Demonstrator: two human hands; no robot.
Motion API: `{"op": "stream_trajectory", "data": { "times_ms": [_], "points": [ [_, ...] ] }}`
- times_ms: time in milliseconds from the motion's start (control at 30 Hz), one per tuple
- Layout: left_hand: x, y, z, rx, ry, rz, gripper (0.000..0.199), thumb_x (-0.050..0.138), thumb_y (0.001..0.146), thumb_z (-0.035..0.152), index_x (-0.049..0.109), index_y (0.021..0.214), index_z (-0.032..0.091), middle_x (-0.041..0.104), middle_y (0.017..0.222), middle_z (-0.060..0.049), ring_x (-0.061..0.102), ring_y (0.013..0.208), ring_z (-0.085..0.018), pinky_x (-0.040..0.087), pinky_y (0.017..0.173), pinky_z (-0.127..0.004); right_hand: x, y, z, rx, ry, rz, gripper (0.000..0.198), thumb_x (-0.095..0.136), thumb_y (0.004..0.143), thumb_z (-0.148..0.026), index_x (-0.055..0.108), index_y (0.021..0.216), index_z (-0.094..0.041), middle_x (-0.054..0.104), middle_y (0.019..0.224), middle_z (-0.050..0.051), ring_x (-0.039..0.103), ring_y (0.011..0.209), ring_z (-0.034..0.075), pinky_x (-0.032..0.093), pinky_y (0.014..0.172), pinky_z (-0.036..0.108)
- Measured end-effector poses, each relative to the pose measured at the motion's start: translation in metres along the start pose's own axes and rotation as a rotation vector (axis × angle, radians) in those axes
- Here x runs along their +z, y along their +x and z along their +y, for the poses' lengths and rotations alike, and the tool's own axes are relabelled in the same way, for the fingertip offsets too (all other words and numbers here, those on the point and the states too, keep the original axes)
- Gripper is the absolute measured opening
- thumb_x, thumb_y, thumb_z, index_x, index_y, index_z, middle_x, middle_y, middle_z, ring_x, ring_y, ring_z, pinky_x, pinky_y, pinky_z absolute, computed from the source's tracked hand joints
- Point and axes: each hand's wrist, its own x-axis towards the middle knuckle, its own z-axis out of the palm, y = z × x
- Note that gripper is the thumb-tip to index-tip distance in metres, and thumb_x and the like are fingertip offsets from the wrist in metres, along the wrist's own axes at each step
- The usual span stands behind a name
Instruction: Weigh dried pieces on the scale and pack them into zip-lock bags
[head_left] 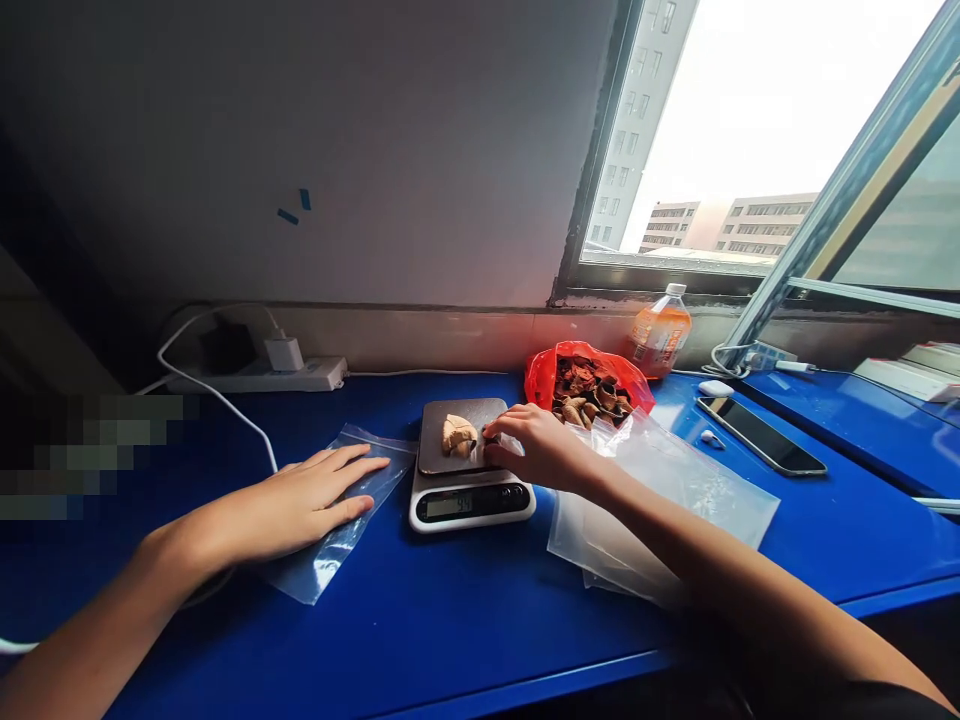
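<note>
A kitchen scale [472, 505] with a dark weighing plate and a lit display stands on the blue table. On its plate lies a beige, curled dried piece [458, 435]. My right hand [536, 445] reaches over the plate's right side, its thumb and fingers drawn together at the plate; what they pinch, if anything, is mostly hidden. To the left of the scale, my left hand [319, 495] lies flat with fingers spread on a clear plastic bag [319, 575]. Behind my right hand, a red plastic bag [541, 378] stands open, full of brown, curled dried pieces [589, 390].
Under my right forearm lie several translucent plastic bags [720, 500]. Further right are a phone [761, 435], an earbud [711, 439] and a white case [715, 388]. A bottle of orange drink [661, 330] stands near the window. A power strip [322, 375] with a white cable sits at back left.
</note>
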Motion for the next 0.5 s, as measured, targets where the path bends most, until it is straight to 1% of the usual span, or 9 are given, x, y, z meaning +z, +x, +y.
{"op": "stream_trajectory", "data": {
  "times_ms": [67,133,200,267,333,367,400,433,500],
  "points": [
    [-0.001,0.000,-0.002,-0.003,-0.008,-0.009,0.066,0.033,0.090,0.064,0.030,0.149,0.036,0.021,0.160,-0.002,0.014,0.147,-0.031,0.019,0.117,-0.053,0.002,0.002,0.001,0.032,-0.043,0.052,0.016,0.056,0.088,-0.019,0.072,0.090,-0.015,0.074,0.088,0.007,0.067,0.083,0.018,0.047,0.076,0.027],
    [-0.003,-0.001,-0.003,-0.011,-0.022,-0.020,0.066,0.032,0.090,0.066,0.028,0.149,0.038,0.019,0.161,0.000,0.013,0.148,-0.031,0.018,0.117,-0.053,-0.003,0.002,0.006,0.103,-0.072,0.144,0.019,0.053,0.087,-0.015,0.072,0.089,-0.016,0.075,0.086,0.007,0.068,0.077,0.017,0.047,0.070,0.026],
    [-0.005,-0.002,-0.003,-0.024,-0.043,-0.029,0.067,0.031,0.090,0.068,0.027,0.150,0.039,0.018,0.161,0.002,0.012,0.148,-0.031,0.018,0.117,-0.053,-0.017,-0.002,0.019,0.184,-0.057,0.274,0.021,0.052,0.086,-0.015,0.072,0.090,-0.017,0.075,0.086,0.006,0.069,0.072,0.015,0.046,0.068,0.023],
    [-0.008,-0.003,-0.001,-0.041,-0.050,-0.044,0.067,0.030,0.090,0.068,0.025,0.150,0.038,0.017,0.161,0.002,0.012,0.147,-0.032,0.018,0.117,-0.054,-0.037,-0.010,0.041,0.273,-0.062,0.412,0.022,0.051,0.087,-0.018,0.072,0.093,-0.018,0.076,0.087,0.004,0.069,0.073,0.014,0.047,0.069,0.023],
    [-0.010,-0.003,0.001,-0.051,-0.035,-0.057,0.067,0.030,0.091,0.065,0.025,0.151,0.035,0.016,0.161,0.001,0.011,0.148,-0.032,0.018,0.116,-0.055,-0.057,-0.019,0.067,0.431,-0.215,0.491,0.023,0.050,0.088,-0.021,0.072,0.095,-0.016,0.075,0.089,0.007,0.069,0.077,0.017,0.046,0.070,0.025],
    [-0.010,-0.002,0.001,-0.056,-0.026,-0.062,0.067,0.030,0.091,0.064,0.024,0.151,0.034,0.015,0.161,0.001,0.010,0.148,-0.032,0.018,0.116,-0.055,-0.065,-0.023,0.079,0.517,-0.319,0.445,0.027,0.046,0.090,-0.021,0.071,0.097,-0.015,0.074,0.092,0.010,0.068,0.081,0.020,0.046,0.071,0.028],
    [-0.011,-0.002,0.002,-0.063,-0.018,-0.065,0.067,0.031,0.091,0.062,0.024,0.151,0.033,0.015,0.161,0.001,0.009,0.148,-0.032,0.018,0.116,-0.055,-0.069,-0.024,0.090,0.572,-0.397,0.334,0.029,0.043,0.091,-0.019,0.070,0.099,-0.012,0.074,0.094,0.013,0.068,0.083,0.021,0.045,0.072,0.029],
    [-0.011,-0.001,0.002,-0.067,-0.015,-0.063,0.067,0.032,0.091,0.061,0.024,0.151,0.033,0.015,0.161,0.001,0.009,0.148,-0.031,0.017,0.117,-0.054,-0.071,-0.023,0.100,0.594,-0.438,0.216,0.029,0.042,0.091,-0.018,0.070,0.096,-0.011,0.073,0.094,0.014,0.067,0.084,0.022,0.045,0.072,0.030],
    [-0.010,0.002,0.003,-0.073,-0.020,-0.060,0.066,0.033,0.091,0.060,0.026,0.151,0.033,0.016,0.161,0.001,0.009,0.148,-0.031,0.017,0.117,-0.054,-0.067,-0.012,0.111,0.575,-0.445,0.016,0.026,0.045,0.091,-0.017,0.070,0.087,-0.010,0.071,0.090,0.014,0.066,0.082,0.022,0.046,0.073,0.031]
  ]
}}
